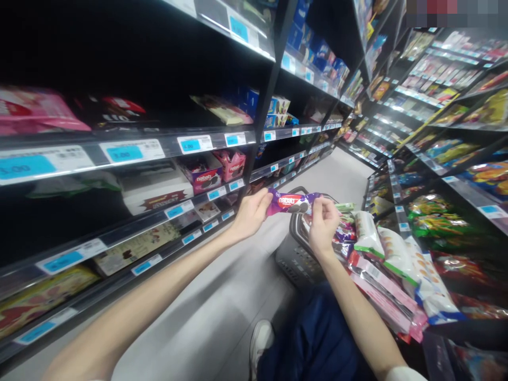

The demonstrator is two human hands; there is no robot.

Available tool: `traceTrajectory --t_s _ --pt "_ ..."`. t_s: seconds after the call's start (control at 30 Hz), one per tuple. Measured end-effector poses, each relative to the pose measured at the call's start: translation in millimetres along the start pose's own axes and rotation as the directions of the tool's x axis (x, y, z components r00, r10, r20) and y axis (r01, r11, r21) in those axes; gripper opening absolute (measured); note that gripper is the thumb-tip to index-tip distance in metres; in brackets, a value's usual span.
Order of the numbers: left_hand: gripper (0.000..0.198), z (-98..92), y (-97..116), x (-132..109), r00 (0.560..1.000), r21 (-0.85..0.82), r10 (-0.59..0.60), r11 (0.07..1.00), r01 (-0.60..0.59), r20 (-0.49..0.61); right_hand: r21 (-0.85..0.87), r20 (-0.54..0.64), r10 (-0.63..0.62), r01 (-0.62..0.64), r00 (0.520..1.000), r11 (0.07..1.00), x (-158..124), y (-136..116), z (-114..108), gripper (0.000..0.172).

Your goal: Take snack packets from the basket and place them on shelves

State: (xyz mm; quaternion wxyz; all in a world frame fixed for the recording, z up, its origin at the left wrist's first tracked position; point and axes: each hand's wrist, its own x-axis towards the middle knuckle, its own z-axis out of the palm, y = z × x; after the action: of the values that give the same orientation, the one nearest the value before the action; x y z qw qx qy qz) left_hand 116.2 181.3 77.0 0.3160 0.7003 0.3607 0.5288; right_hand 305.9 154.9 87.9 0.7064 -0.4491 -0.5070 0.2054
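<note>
A purple Nabati cookie packet [292, 202] is stretched level between my two hands, above the aisle floor. My left hand [253, 210] pinches its left end, and my right hand [323, 222] pinches the right end. Dark round cookies and a red brand label are printed on its front. Just below and behind my right hand stands a grey shopping basket [296, 259], partly covered by my forearm. Purple packets [345, 233] show inside it, next to white snack bags [367, 233] and a pink packet [384, 296].
Shelves with blue price tags [190, 144] run along the left. An open purple Nabati box [206, 177] sits on one, beside a pink box [232, 163]. Snack shelves [440, 217] line the right. Pale floor [206, 296] lies between, with my shoe [262, 341] on it.
</note>
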Motion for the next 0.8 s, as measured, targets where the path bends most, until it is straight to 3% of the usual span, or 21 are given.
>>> traceTrajectory --t_s 0.2,0.37,0.47,0.67,0.8 --pt "0.043 -2.1 -3.0 -0.1 1.0 0.012 0.014 1.0 -0.014 -0.007 -0.055 -0.006 0.007 -0.007 1.0 0.998 -0.4 3.6 -0.1 0.036" --pt "0.043 -4.7 -2.8 -1.0 1.0 0.023 0.027 0.999 -0.026 -0.01 -0.219 0.015 -0.179 0.178 0.984 0.959 -1.8 -1.8 -0.8 0.035" --pt "0.043 -6.6 -4.4 -1.5 0.998 0.051 0.055 0.997 -0.055 -0.008 -0.267 0.044 -0.224 0.228 0.974 0.937 -3.4 -4.4 -0.7 0.033" --pt "0.039 -8.6 -3.7 -1.2 0.988 0.105 0.152 0.983 -0.152 0.01 -0.257 0.033 -0.261 0.261 0.965 0.931 -2.5 -3.3 -1.7 0.029" --pt "0.038 -8.8 -1.0 -1.1 0.989 0.101 0.142 0.984 -0.145 0.031 -0.251 0.021 -0.229 0.227 0.973 0.941 -1.6 -1.8 -3.1 0.031"
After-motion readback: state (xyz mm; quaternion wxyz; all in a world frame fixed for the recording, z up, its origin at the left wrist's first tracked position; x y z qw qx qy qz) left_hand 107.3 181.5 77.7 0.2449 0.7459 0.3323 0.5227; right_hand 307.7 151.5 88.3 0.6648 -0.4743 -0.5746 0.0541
